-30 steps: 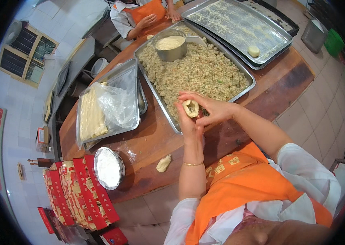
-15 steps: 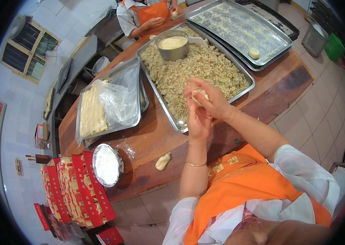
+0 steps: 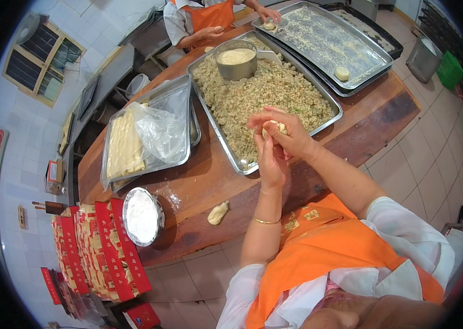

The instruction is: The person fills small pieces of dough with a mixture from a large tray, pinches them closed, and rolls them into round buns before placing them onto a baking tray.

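Between my two hands, over the near edge of a metal tray (image 3: 333, 118) of crumbly filling (image 3: 253, 101), is a pale dough ball (image 3: 278, 128). My left hand (image 3: 271, 162) cups it from below and the left. My right hand (image 3: 292, 134) wraps over it from the right, so only a small part of the dough shows. A loose dough piece (image 3: 218, 213) lies by the table's near edge. A round metal tin (image 3: 237, 70) with pale contents sits on the filling.
At left, a tray (image 3: 179, 164) holds dough strips (image 3: 124, 145) partly under clear plastic. A bowl of white flour (image 3: 143, 216) stands near red boxes (image 3: 113, 252). Across the table, a co-worker's hand (image 3: 269, 15) is at a floured baking tray (image 3: 319, 41) bearing a round bun (image 3: 342, 73).
The dough has shifted slightly in my hands, which stay together over the filling tray. The co-worker's hand has reached right, to a dough ball on the floured tray.
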`<state>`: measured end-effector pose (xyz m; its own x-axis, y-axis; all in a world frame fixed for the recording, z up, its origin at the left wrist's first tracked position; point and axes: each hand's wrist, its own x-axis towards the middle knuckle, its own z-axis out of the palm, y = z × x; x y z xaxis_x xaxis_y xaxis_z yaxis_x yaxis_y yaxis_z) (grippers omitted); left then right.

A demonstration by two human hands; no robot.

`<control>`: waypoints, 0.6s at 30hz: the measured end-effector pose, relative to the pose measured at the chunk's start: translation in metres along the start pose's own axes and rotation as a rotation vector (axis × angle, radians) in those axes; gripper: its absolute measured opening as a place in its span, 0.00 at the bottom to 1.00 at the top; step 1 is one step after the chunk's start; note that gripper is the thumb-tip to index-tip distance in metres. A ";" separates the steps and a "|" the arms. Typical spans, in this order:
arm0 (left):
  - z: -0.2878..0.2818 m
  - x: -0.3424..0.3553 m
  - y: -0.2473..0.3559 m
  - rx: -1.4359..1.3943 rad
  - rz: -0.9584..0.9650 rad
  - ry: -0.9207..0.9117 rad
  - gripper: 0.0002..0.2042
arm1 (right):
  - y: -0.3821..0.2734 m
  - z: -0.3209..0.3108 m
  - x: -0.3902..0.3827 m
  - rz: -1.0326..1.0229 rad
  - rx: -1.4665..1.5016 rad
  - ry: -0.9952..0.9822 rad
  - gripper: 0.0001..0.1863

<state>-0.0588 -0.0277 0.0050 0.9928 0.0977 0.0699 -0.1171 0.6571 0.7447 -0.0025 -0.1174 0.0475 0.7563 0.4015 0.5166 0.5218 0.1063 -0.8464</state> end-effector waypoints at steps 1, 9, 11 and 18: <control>-0.004 -0.001 0.002 0.022 0.007 -0.042 0.29 | -0.002 0.002 0.001 -0.008 0.032 0.027 0.23; -0.009 0.001 -0.010 0.188 0.094 0.111 0.28 | 0.005 -0.003 -0.002 -0.046 -0.109 -0.178 0.28; 0.004 0.000 -0.009 0.187 0.130 0.130 0.28 | 0.007 -0.006 -0.003 0.028 -0.058 -0.149 0.29; -0.010 -0.009 0.017 0.158 -0.027 -0.117 0.29 | 0.003 0.003 -0.007 -0.094 0.015 0.020 0.28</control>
<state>-0.0698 -0.0093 0.0104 0.9929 -0.0122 0.1184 -0.0938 0.5322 0.8414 -0.0077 -0.1175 0.0411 0.7123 0.3705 0.5961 0.5848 0.1564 -0.7960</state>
